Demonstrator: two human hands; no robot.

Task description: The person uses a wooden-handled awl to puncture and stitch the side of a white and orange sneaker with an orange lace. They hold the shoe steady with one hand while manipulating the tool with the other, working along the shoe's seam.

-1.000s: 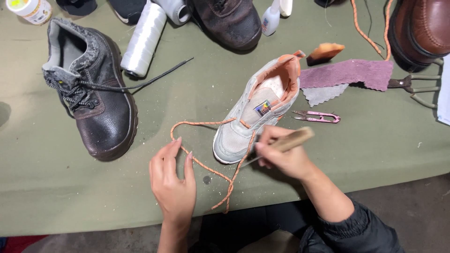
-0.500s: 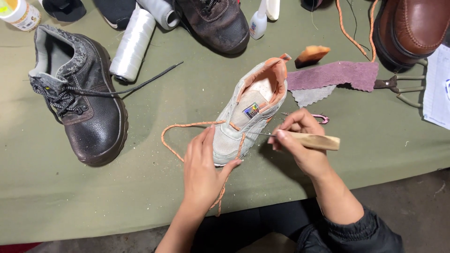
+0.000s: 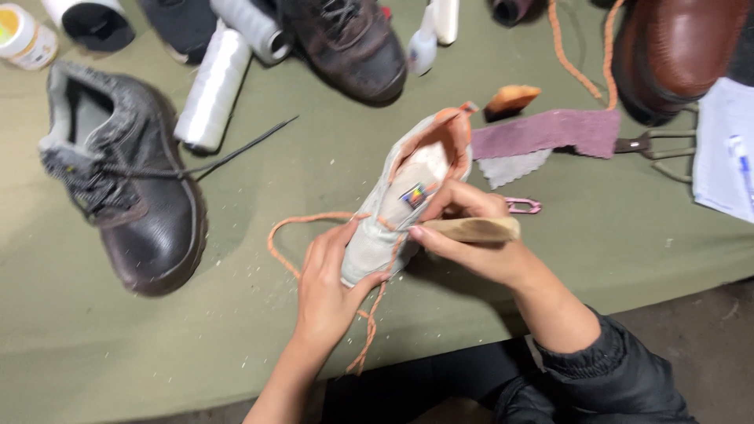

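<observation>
- grey sneaker with orange lining lies on the green bench, near the front edge, about centre of the view
- long axis runs diagonal: toe points down-left toward the person, heel and open collar point up-right toward the purple cloth
- sole down as far as I can tell, opening faces up, tongue with small coloured tag visible inside
- orange lace is loose: one loop trails out left of the shoe, another strand hangs past the toe toward the bench edge; eyelets look unthreaded or only partly threaded, blur makes it hard to tell
- judging by that, work on the shoe is mid-way: lace not done up, tool at the upper, nothing looks finished
- left hand cups the toe end, fingers curled round the side, holding the sneaker steady
- right hand is closed round a wooden-handled tool, tip end aimed at the shoe's upper; tip itself is hidden, cannot tell what it touches
- small pink snips lie just beside the right hand
- purple cloth and a grey scrap lie beyond the heel
- black boot sits well apart on the left, black lace trailing
- white thread spools and more footwear along the far edge
</observation>
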